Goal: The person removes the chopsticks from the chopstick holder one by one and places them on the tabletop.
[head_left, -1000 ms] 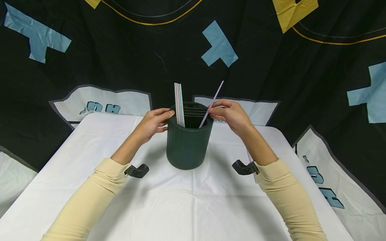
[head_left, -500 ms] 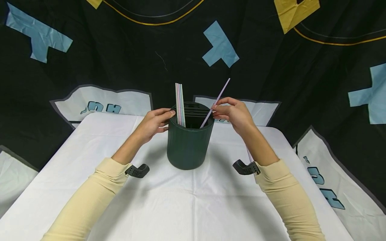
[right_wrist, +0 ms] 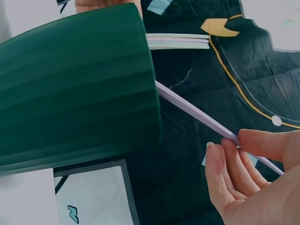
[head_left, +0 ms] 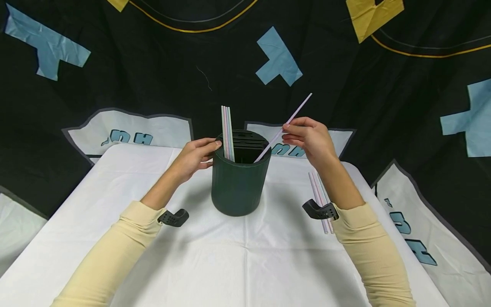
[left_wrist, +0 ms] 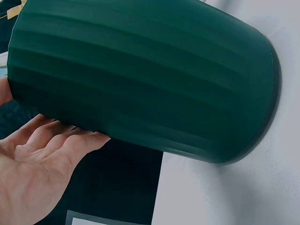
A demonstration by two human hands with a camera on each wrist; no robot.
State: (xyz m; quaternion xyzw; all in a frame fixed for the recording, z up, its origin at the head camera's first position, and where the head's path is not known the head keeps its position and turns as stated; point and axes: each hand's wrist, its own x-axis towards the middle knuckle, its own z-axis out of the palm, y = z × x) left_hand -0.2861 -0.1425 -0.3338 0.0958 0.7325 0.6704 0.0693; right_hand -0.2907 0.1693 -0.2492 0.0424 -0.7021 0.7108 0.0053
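While the bin (head_left: 238,187) is gripped at the rim by the left hand (head_left: 194,157), a slanted lilac straw (head_left: 301,106), its lower end inside, is pinched by the right hand (head_left: 310,138). Upright straws (head_left: 228,134) are contained at left; other straws (head_left: 315,189) are laid on the tabletop (head_left: 215,264).

It's a staged recording spot we're standing in, lab or studio, and I can't tell which! Look at the backdrop: wrinkled black fabric (head_left: 153,76) right across the far side, carrying blocky pale-blue shapes (head_left: 279,55), yellow patches (head_left: 368,21) and a thin curving orange line (head_left: 193,30). Lower down, there are white panels (head_left: 168,128) edged in dark grey, with blue lettering (head_left: 120,135) on them. Out front, a creased, white-draped table (head_left: 215,268). And there, at both sleeve cuffs (head_left: 143,213), black wrist cameras (head_left: 174,218): that's recording gear, worn right at the work!
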